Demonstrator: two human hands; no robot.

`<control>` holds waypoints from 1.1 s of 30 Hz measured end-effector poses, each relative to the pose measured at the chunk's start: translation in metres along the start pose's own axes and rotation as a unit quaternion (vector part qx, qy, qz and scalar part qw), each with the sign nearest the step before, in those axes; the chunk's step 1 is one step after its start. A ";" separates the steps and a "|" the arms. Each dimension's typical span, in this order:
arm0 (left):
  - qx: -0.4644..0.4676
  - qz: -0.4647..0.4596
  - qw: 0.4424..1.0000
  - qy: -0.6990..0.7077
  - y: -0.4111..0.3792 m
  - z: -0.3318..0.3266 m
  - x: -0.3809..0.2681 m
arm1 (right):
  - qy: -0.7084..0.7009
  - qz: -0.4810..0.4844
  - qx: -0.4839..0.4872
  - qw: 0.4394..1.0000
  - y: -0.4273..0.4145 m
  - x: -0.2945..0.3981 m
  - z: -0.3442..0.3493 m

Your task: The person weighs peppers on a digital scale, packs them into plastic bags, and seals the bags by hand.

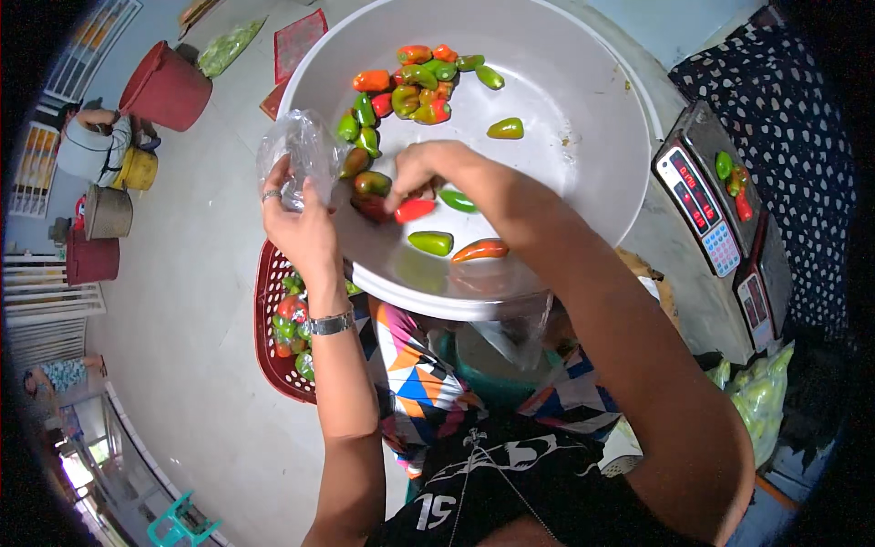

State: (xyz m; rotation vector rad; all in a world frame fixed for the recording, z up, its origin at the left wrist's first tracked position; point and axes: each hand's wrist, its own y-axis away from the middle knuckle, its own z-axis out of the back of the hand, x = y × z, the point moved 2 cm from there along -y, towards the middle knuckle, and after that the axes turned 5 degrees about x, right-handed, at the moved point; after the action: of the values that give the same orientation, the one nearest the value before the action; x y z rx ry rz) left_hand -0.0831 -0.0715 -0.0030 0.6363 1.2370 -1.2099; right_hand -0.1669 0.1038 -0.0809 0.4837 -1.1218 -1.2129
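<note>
My left hand [301, 229] holds up a thin transparent plastic bag [301, 140] at the left rim of a large white plastic basin [588, 89]. Whether anything lies in the bag is hard to make out. Inside the basin, my right hand [418, 171] reaches down among peppers, its fingertips at a red pepper [415, 210] and a dark red one [371, 207]. Its grip is partly hidden and blurred. A pile of green, orange and red peppers [410, 89] lies toward the far side. Several others are scattered, among them a green pepper [431, 243] and an orange-red one [480, 250].
A red perforated basket [263, 342] below the basin's left side holds bagged peppers [290, 325]. At right, a digital scale [697, 205] bears loose peppers [737, 184]; a second scale [759, 308] adjoins it. Bagged green produce [759, 403] sits lower right. Another person [96, 147] is far left.
</note>
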 end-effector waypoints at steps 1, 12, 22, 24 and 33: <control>-0.003 0.002 1.000 -0.003 0.001 0.002 -0.002 | -0.022 -0.040 -0.047 0.998 0.008 0.005 0.007; 0.023 -0.082 0.996 -0.019 -0.005 -0.011 0.019 | 0.165 0.082 -0.476 0.860 -0.033 -0.056 0.033; 0.023 -0.014 1.000 -0.001 -0.001 -0.002 0.005 | -0.352 0.298 -0.406 0.789 0.143 -0.101 0.006; 0.024 -0.014 1.000 0.014 0.001 -0.006 0.001 | -0.416 0.319 -0.456 0.719 0.231 -0.152 -0.006; 0.052 -0.026 0.998 -0.035 -0.009 0.000 0.007 | -0.082 -0.087 -0.745 0.656 0.414 -0.436 0.015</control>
State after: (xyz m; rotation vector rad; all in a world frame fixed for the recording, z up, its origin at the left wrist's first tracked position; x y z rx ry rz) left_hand -0.0921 -0.0764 -0.0075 0.6362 1.1446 -1.3362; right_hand 0.0470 0.6428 0.0774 -0.8386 0.0952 -1.9176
